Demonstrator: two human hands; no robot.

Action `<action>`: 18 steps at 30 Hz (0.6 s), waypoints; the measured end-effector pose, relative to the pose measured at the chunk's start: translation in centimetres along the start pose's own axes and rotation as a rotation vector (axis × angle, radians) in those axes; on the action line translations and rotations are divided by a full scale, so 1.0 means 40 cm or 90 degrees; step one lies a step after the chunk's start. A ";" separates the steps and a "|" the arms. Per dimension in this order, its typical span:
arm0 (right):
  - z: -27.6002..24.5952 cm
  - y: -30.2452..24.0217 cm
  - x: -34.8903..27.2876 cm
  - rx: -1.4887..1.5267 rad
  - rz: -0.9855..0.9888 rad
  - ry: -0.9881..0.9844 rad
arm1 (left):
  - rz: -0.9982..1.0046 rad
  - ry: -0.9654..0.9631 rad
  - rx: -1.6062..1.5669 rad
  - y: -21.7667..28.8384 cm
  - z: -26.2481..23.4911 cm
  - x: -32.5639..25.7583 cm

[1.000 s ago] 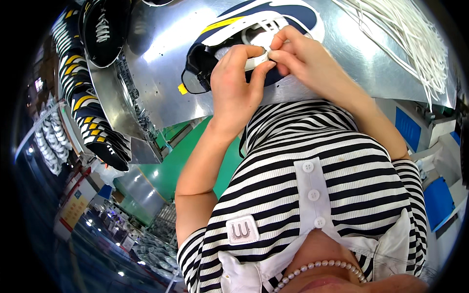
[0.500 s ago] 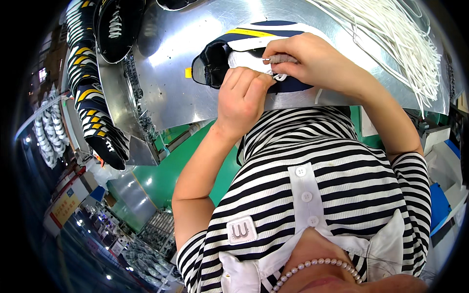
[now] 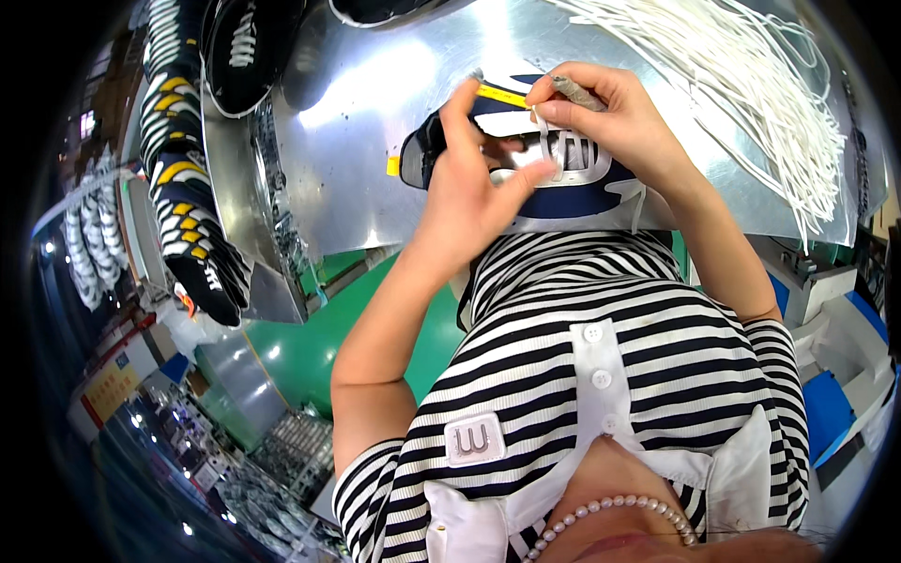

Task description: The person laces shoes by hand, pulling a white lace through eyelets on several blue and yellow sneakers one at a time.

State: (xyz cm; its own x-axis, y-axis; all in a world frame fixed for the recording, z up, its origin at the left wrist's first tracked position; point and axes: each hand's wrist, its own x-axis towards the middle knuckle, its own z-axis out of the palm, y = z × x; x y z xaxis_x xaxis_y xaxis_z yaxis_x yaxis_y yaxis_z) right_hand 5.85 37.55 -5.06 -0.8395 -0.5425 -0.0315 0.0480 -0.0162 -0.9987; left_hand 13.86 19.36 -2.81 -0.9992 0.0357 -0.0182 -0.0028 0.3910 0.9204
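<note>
1. Far left: row of finished shoes (image 3: pixel 183 216) stacked along the tabletop (image 3: pixel 357 159) edge.
2. Middle: navy and white shoe (image 3: pixel 554 183) lies on the metal tabletop. Best to pull the lace snug and flat, judging by the grip.
3. Left hand (image 3: pixel 469 188) half spread, palm steadying the shoe.
4. Right hand (image 3: pixel 601 117) pinching the white lace (image 3: pixel 554 155), with a small tool (image 3: pixel 577 92).
5. Far right: bundle of spare laces (image 3: pixel 751 84).

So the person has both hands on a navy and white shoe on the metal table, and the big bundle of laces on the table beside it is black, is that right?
Not quite. In the head view the bundle of laces is white, not black. The rest holds: the left hand and the right hand are both on the navy and white shoe, which lies on the metal table.
</note>
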 end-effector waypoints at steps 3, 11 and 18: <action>0.019 0.000 0.005 -0.006 0.048 -0.006 | -0.069 0.029 0.011 -0.007 0.000 0.025; 0.028 -0.012 -0.050 -0.202 -0.091 0.136 | 0.032 0.144 0.072 -0.055 0.032 0.030; 0.020 -0.027 -0.088 -0.342 -0.062 0.054 | -0.009 0.177 0.002 -0.058 0.041 0.030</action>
State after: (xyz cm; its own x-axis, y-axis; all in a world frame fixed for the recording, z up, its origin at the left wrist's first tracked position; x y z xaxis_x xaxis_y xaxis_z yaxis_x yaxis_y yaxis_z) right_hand 9.20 38.82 -3.83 -0.8676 -0.4906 0.0809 -0.2963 0.3795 -0.8765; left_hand 12.75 20.02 -5.60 -0.9717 -0.2230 0.0776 -0.0165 0.3920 0.9198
